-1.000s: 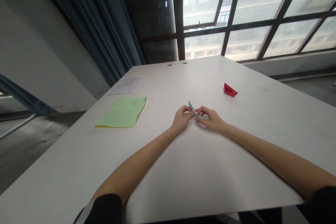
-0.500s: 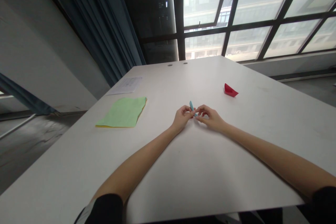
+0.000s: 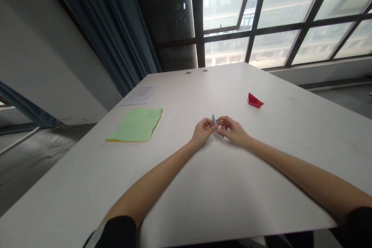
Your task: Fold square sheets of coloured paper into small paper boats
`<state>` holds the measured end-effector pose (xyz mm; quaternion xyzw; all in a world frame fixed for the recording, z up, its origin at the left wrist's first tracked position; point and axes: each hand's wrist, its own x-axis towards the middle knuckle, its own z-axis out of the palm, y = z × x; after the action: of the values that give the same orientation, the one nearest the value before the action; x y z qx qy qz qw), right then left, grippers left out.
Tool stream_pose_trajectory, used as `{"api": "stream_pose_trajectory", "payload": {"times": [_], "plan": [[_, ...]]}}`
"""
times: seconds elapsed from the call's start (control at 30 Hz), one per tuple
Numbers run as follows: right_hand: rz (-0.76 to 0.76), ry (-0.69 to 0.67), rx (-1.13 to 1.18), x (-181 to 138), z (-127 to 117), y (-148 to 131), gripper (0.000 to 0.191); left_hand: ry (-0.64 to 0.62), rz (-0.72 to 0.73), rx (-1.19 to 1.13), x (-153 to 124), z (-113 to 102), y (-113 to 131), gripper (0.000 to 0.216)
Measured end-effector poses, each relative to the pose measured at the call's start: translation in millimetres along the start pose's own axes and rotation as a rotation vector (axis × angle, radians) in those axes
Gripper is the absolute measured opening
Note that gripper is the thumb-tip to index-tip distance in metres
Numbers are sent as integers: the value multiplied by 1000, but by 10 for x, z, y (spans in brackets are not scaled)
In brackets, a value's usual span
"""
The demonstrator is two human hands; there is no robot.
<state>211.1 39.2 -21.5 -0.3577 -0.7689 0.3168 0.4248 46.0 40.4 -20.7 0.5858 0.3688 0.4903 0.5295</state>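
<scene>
A small piece of folded light-blue paper (image 3: 214, 119) is held between both hands above the middle of the white table (image 3: 186, 186). My left hand (image 3: 202, 130) pinches it from the left, thumb on the near side. From the right, my right hand (image 3: 232, 130) grips it with thumb and curled fingers. The fingers cover most of the paper; its upper tip and a bit of its lower end show. Beyond my right hand lies a red folded paper boat (image 3: 255, 101), touched by neither hand.
On the left lies a stack of coloured paper sheets (image 3: 136, 125), green on top with a yellow edge below. Behind it is a white printed sheet (image 3: 140, 95). A blue curtain (image 3: 116, 27) and windows (image 3: 226, 52) stand past the table's far edge.
The blue paper has shifted slightly toward me and to the right, and a bit of its lower end now shows below the fingers. Both hands keep nearly the same place.
</scene>
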Motion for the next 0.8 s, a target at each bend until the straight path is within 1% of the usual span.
{"api": "stream_pose_trajectory", "payload": {"times": [0.23, 0.57, 0.8], "plan": [[31, -4, 74, 5, 6, -2, 34, -4, 0, -45, -1, -5, 6, 34], [27, 4, 70, 5, 9, -22, 31, -18, 34, -33, -14, 1, 19, 26], [14, -17, 82, 4, -1, -32, 30, -5, 28, -40, -13, 3, 20, 27]]}}
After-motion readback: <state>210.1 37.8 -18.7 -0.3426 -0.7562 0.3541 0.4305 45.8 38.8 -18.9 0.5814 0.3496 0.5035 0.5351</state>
